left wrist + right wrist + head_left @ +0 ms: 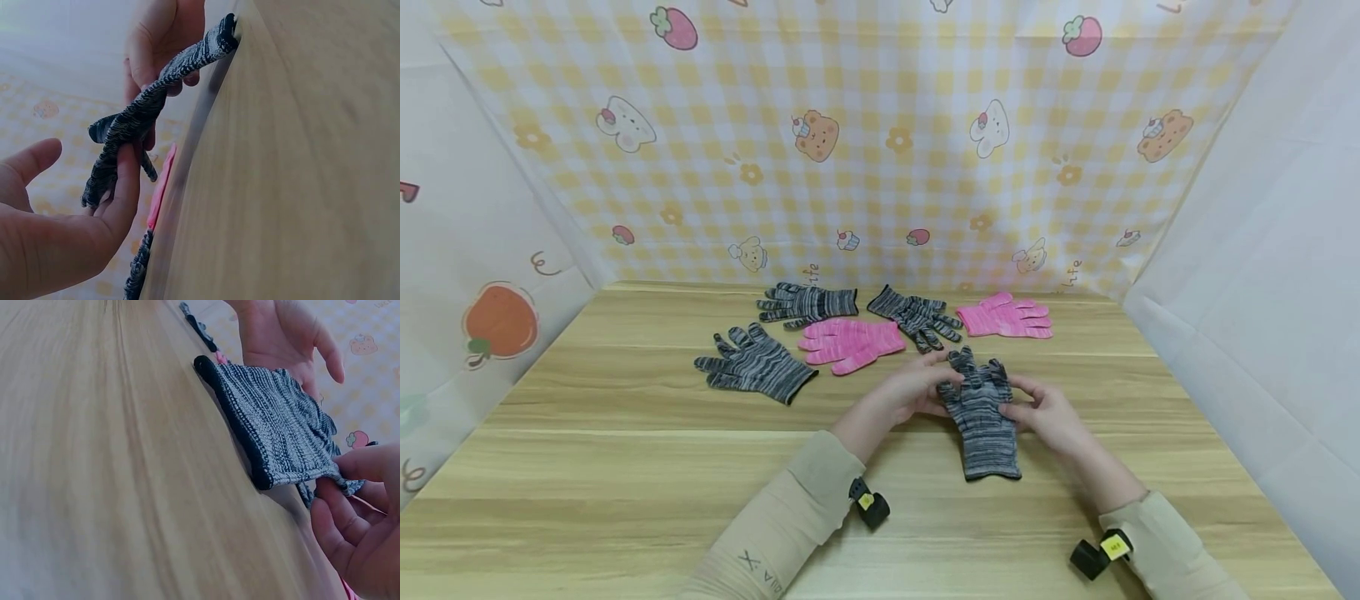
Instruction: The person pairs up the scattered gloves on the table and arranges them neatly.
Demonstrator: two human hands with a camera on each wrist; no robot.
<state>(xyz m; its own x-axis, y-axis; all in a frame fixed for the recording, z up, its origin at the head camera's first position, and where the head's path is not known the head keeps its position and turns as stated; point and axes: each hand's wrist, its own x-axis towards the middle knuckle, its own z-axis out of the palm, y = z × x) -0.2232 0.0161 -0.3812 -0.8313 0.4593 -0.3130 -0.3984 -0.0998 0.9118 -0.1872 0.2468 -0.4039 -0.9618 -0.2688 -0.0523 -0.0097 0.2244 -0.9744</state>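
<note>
A grey-and-black knitted glove is held slightly above the wooden table, cuff toward me and some fingers bent over. My right hand pinches its right edge; the right wrist view shows the thumb above and curled fingers beneath the knit. On the other side, my left hand supports the finger end from below. Its thumb stands away from the fabric in the left wrist view, and its fingers reach under the glove.
Behind the hands lie a pink glove, another pink glove and three grey-and-black gloves, one at the left, one at the back and one in the middle. A checked cloth hangs behind the table.
</note>
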